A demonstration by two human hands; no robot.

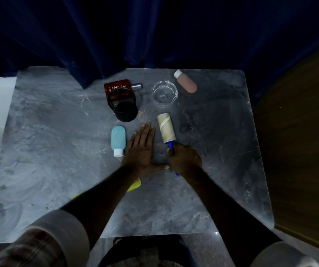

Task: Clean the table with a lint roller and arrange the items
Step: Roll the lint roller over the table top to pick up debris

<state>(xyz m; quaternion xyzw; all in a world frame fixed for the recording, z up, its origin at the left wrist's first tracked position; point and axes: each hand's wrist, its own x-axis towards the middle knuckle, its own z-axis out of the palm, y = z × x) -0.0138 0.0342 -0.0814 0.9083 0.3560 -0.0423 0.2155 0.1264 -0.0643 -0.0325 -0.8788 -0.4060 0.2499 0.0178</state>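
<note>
Dark curtains back the grey bench [58, 151], where the right hand [185, 160] clasps the lint roller [166, 128] (left hand [141, 149] flat, empty), and rolling toward twelve o'clock risks knocking the glass dish [165, 93].

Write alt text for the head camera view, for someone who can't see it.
The right hand grips a blue-handled lint roller on a grey marble table, the left hand flat beside it. Around them lie a teal bottle, black cup, glass dish and pink bottle.
</note>
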